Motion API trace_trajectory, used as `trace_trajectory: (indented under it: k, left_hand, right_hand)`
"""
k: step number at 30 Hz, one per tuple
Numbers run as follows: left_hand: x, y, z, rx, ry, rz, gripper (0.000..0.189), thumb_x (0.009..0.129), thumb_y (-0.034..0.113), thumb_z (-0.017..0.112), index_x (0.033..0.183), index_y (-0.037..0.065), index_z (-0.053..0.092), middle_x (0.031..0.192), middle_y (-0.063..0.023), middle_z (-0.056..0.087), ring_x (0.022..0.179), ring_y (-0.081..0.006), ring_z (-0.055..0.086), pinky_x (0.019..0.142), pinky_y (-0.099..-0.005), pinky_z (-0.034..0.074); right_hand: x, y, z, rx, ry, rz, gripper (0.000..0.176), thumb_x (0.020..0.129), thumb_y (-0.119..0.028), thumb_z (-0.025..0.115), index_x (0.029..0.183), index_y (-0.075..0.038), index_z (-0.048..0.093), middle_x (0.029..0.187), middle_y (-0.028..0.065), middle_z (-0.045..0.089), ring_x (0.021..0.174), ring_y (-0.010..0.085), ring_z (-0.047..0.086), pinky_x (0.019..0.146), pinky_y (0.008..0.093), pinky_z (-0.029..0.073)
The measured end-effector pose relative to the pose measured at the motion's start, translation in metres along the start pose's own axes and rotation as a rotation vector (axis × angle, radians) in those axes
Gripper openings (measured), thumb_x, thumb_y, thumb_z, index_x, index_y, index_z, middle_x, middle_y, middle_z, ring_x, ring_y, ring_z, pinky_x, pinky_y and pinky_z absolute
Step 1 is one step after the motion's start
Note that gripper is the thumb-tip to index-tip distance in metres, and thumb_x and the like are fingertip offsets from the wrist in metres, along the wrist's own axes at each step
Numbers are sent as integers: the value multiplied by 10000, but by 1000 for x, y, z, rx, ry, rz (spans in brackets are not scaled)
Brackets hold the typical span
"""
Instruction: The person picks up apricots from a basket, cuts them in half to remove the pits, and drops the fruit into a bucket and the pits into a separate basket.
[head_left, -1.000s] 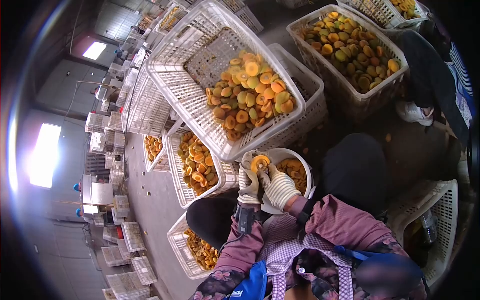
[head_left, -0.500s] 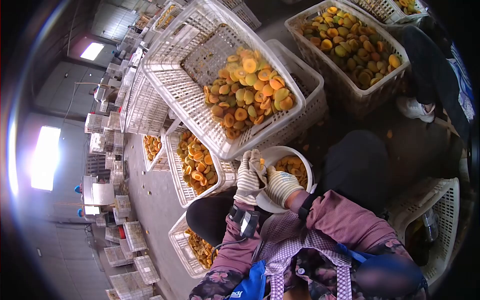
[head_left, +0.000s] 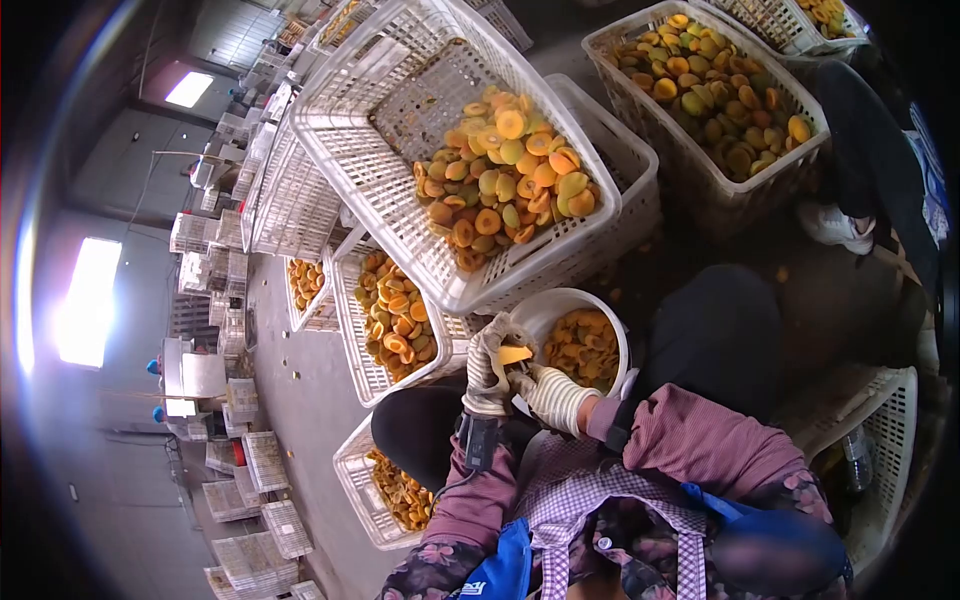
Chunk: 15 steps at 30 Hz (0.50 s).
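Note:
My left hand point(head_left: 490, 368), in a striped knit glove, is closed around an orange apricot half point(head_left: 514, 355). My right hand point(head_left: 556, 394), gloved alike, is closed just beside it, its fingertips near the fruit. Something small and dark shows at those fingertips, too small to name. Both hands are at the near left side of a white bucket point(head_left: 622, 345) that holds orange fruit pieces point(head_left: 583, 348). Tilted beyond the hands is a white plastic crate point(head_left: 345, 150) with a heap of apricot halves point(head_left: 505, 185) in its lower end.
Another crate point(head_left: 700, 165) of apricot halves stands at the upper right, near a person's leg and shoe point(head_left: 838, 227). Crates of fruit point(head_left: 395, 320) and orange pieces point(head_left: 400, 490) sit to the left. A crate with a bottle point(head_left: 858, 458) is at the lower right.
Both hands have shifted slightly left, off the bucket's middle, so more of its contents show. The apricot half in my left hand is now more visible. The whole view has moved a little.

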<state>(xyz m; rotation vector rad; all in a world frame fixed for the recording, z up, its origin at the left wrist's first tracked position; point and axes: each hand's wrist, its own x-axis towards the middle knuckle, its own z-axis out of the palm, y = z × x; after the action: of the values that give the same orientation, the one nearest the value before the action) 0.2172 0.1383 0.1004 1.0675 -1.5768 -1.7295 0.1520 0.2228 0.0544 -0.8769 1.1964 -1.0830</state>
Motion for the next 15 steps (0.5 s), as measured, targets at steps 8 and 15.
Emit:
trace_trajectory:
  k: [8, 15]
  left_hand:
    - [7, -5, -13, 283, 169, 373, 229, 875, 225, 505, 849, 8, 572, 822, -109, 607, 810, -224, 584, 762, -320, 473]
    - [73, 12, -89, -1562, 429, 422, 473, 832, 105, 506, 1252, -83, 398, 1246, -211, 466, 1126, -282, 490, 934, -440, 448]
  right_hand:
    - [-22, -43, -9, 344, -153, 247, 471, 903, -416, 468, 1087, 9, 557, 865, 120, 613, 759, 223, 553, 718, 331, 445]
    - [-8, -13, 4, 506, 85, 433, 440, 896, -458, 433, 895, -43, 578, 674, 37, 530, 541, 167, 467, 511, 333, 380]
